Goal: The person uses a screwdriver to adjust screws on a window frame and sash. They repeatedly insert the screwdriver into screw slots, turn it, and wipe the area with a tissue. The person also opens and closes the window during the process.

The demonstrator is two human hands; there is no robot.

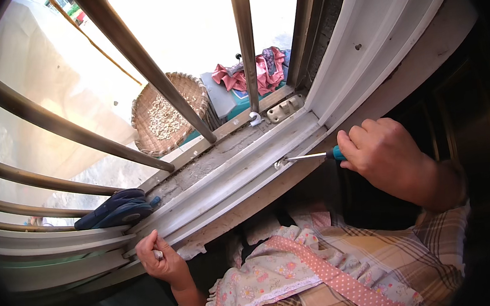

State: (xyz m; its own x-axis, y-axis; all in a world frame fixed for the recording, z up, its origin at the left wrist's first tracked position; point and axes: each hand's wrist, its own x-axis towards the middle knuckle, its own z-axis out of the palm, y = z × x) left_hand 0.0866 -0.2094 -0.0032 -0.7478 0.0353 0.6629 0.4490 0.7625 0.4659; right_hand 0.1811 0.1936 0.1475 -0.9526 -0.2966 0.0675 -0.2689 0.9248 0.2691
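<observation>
Apron (250, 281) spread below the grip, the right hand (385, 152) clasps a screwdriver (333, 154), its tip leftward at a white bit (280, 164) on the track (230, 183), seemingly prying, the next push wanting steadiness, while the left hand (164, 262) pinches a pale piece (159, 255).

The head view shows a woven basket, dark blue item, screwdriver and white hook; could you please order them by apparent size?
1. Woven basket
2. Dark blue item
3. Screwdriver, its handle partly hidden by the right hand
4. White hook
</observation>
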